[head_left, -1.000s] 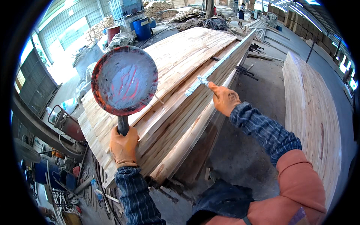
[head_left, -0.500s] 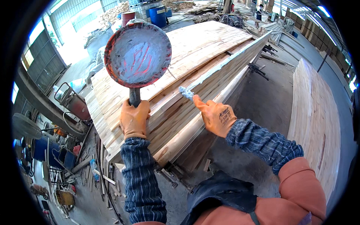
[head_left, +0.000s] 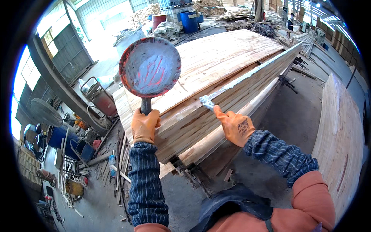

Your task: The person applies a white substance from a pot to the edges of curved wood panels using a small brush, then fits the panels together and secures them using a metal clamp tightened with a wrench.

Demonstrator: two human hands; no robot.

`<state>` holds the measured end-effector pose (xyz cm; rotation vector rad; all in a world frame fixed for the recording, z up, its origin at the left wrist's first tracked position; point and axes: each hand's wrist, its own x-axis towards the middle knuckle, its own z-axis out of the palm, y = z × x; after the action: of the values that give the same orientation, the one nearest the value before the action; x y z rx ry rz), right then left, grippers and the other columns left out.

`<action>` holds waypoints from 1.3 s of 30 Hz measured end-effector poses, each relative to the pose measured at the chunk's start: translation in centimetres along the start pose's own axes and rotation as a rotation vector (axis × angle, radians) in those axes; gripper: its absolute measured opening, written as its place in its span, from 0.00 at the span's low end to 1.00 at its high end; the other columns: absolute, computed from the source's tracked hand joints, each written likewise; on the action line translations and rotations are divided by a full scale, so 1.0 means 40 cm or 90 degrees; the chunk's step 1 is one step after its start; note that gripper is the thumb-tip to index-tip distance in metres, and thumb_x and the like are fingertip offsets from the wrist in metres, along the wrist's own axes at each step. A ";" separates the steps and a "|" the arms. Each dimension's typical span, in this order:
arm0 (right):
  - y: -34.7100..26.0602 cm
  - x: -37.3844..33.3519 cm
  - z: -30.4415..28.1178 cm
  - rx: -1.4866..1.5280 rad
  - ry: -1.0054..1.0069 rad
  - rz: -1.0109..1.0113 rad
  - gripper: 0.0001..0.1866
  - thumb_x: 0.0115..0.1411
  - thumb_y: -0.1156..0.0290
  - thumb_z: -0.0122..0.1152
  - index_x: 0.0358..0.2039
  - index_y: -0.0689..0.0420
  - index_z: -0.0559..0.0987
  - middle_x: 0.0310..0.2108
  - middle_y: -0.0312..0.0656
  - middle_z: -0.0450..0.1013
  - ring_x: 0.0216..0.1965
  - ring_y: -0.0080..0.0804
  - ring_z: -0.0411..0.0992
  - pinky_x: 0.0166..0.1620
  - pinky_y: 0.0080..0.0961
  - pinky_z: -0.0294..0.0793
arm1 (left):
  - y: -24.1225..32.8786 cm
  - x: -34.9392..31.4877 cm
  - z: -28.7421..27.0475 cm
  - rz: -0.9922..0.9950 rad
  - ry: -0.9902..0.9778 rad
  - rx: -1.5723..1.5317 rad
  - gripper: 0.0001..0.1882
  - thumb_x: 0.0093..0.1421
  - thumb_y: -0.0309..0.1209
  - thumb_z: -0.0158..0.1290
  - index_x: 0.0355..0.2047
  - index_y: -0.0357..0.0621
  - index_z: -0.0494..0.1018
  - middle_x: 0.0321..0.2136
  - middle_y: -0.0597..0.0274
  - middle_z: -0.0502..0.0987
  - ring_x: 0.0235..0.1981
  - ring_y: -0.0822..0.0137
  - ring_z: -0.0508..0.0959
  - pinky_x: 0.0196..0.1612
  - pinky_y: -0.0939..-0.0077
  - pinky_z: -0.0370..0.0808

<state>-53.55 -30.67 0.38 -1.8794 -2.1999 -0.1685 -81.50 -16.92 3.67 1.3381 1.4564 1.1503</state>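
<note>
My left hand [head_left: 145,127], in an orange glove, is wrapped round the dark handle of a round frying pan [head_left: 150,67]. Pale blue-grey paste coats the pan's inside, with red streaks showing through. My right hand [head_left: 236,127], gloved alike, is closed on a brush [head_left: 207,102] thick with the same paste; its handle is mostly hidden in the fist. The brush is at the upper edge of a tilted laminated wood panel [head_left: 232,101]. A strip of paste [head_left: 257,72] runs along that edge from near the brush to the far end.
Broad wood panels [head_left: 228,50] lie just behind the tilted one. Metal clamps [head_left: 189,174] stick out at its near end. Another panel [head_left: 338,143] stands at the right. Left are a fan [head_left: 46,112], a blue bin [head_left: 58,135] and scrap wood. Drums [head_left: 189,22] stand far back.
The view has swung, so the panels sit further right and lower in it. Both hands keep their grips. The brush stays near the close end of the paste strip.
</note>
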 end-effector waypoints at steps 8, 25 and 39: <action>-0.082 -0.001 -0.029 0.007 -0.008 -0.009 0.26 0.67 0.71 0.51 0.65 0.59 0.62 0.29 0.52 0.75 0.26 0.49 0.79 0.28 0.43 0.79 | 0.001 -0.023 -0.009 -0.019 0.027 -0.015 0.15 0.52 0.35 0.61 0.34 0.37 0.73 0.22 0.60 0.79 0.17 0.72 0.76 0.21 0.78 0.72; -0.113 0.465 -0.178 -0.010 0.128 0.087 0.13 0.63 0.67 0.54 0.46 0.55 0.78 0.37 0.54 0.80 0.43 0.51 0.80 0.47 0.45 0.78 | 0.014 -0.088 0.001 0.088 0.138 0.299 0.23 0.52 0.44 0.58 0.42 0.41 0.78 0.30 0.47 0.83 0.34 0.50 0.84 0.41 0.59 0.78; -0.182 0.409 -0.161 0.158 0.149 -0.031 0.18 0.62 0.67 0.53 0.52 0.54 0.79 0.41 0.57 0.79 0.45 0.55 0.78 0.50 0.45 0.77 | 0.011 -0.094 -0.020 0.084 0.103 0.340 0.23 0.55 0.45 0.55 0.48 0.48 0.76 0.36 0.43 0.83 0.42 0.42 0.82 0.47 0.54 0.77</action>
<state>-62.34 -17.80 11.29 -1.5896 -2.0081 -0.1114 -81.83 -20.72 4.25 1.7546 1.9060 1.0048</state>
